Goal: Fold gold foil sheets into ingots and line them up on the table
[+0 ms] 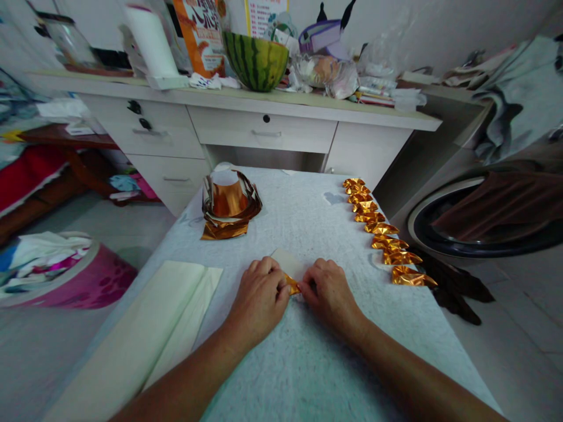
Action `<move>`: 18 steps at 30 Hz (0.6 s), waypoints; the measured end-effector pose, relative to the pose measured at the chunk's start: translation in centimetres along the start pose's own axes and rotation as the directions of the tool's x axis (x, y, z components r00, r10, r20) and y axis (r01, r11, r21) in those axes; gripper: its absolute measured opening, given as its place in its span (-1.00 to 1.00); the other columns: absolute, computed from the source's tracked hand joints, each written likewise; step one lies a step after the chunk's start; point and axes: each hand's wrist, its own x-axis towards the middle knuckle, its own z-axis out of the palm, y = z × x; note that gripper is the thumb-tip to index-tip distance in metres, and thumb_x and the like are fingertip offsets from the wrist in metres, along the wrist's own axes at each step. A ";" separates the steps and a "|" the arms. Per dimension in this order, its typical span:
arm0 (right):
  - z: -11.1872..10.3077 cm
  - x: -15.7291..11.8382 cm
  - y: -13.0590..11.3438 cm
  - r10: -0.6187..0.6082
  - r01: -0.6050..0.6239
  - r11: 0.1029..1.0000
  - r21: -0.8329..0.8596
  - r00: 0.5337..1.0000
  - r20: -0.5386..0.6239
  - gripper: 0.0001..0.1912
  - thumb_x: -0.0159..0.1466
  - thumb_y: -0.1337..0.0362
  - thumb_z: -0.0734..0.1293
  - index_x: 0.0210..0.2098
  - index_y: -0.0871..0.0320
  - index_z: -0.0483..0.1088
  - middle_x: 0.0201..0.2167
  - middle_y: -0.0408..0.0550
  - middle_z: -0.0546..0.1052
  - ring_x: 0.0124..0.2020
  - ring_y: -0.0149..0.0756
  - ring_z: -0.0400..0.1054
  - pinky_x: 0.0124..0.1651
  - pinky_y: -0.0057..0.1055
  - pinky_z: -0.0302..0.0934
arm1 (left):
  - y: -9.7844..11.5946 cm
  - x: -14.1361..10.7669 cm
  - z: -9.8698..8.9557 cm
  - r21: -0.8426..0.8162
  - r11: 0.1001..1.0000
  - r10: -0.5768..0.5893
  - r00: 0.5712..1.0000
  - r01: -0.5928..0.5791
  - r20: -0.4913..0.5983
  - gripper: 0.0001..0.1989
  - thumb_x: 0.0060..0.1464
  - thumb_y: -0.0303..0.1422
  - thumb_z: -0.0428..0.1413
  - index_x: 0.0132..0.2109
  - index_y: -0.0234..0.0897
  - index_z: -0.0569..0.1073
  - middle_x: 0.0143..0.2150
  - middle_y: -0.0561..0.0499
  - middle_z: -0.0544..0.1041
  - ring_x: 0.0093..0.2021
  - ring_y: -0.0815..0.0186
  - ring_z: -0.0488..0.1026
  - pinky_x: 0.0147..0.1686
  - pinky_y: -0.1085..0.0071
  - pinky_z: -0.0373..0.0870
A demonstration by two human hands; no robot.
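White drawers of a cabinet stretch along the wall behind a table draped in pale cloth, where a person works gold foil with two bare hands. At far left, a pink basket heaped with fabric sits on the floor. Next to it, long pale folded sheets lie along the table's left side. On the cabinet above stand an upright white roll and an orange packet. A curled stack of gold foil sheets rests toward the table's back left, below a striped watermelon half on the cabinet.

At center, the left hand has its fingers closed on one end of a small gold foil piece, held low at the middle of the table; a flat pale patch shows just beyond it. The right hand pinches the opposite end between thumb and fingers. Farther right, a row of folded gold pieces runs along the table's edge. At far right, brown cloth hangs across the round door opening of a washing machine.
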 end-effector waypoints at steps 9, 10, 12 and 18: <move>0.3 0.0 0.0 0.019 -0.019 1.000 -0.009 1.000 -0.017 -0.89 0.19 0.30 0.37 -0.45 0.16 0.39 -0.40 -0.09 0.40 -0.30 -0.27 0.21 -0.22 -0.36 -0.04 | -0.1 -0.1 0.2 -0.007 1.000 0.001 1.000 -0.001 -0.018 -0.93 0.10 -0.46 0.04 -0.34 -0.23 0.34 -0.24 0.00 0.36 -0.19 0.21 0.28 -0.17 0.24 0.27; 0.2 0.0 0.0 0.019 -0.019 1.000 0.000 1.000 -0.021 -0.91 0.19 0.31 0.37 -0.43 0.16 0.39 -0.39 -0.09 0.41 -0.30 -0.26 0.20 -0.22 -0.36 -0.04 | -0.2 -0.1 0.1 -0.015 1.000 -0.001 1.000 0.001 -0.017 -0.94 0.10 -0.47 0.04 -0.33 -0.23 0.34 -0.24 0.00 0.36 -0.19 0.21 0.28 -0.17 0.24 0.27; 0.2 -0.1 0.0 0.011 -0.011 1.000 0.011 1.000 -0.019 -0.94 0.20 0.33 0.37 -0.38 0.16 0.38 -0.37 -0.10 0.42 -0.29 -0.26 0.20 -0.21 -0.36 -0.04 | -0.3 -0.1 0.1 -0.033 0.999 0.004 1.000 -0.004 -0.010 -0.94 0.10 -0.47 0.04 -0.32 -0.23 0.35 -0.23 0.00 0.37 -0.18 0.21 0.29 -0.16 0.25 0.26; 0.0 -0.1 -0.4 -0.031 0.032 0.999 -0.018 0.998 0.047 -0.95 0.25 0.36 0.32 -0.37 0.14 0.38 -0.36 -0.10 0.42 -0.26 -0.25 0.20 -0.21 -0.35 -0.08 | -0.7 0.0 -0.5 -0.096 0.995 0.027 0.998 -0.022 0.053 -0.90 0.08 -0.50 0.03 -0.31 -0.22 0.40 -0.22 0.01 0.36 -0.17 0.22 0.29 -0.14 0.25 0.27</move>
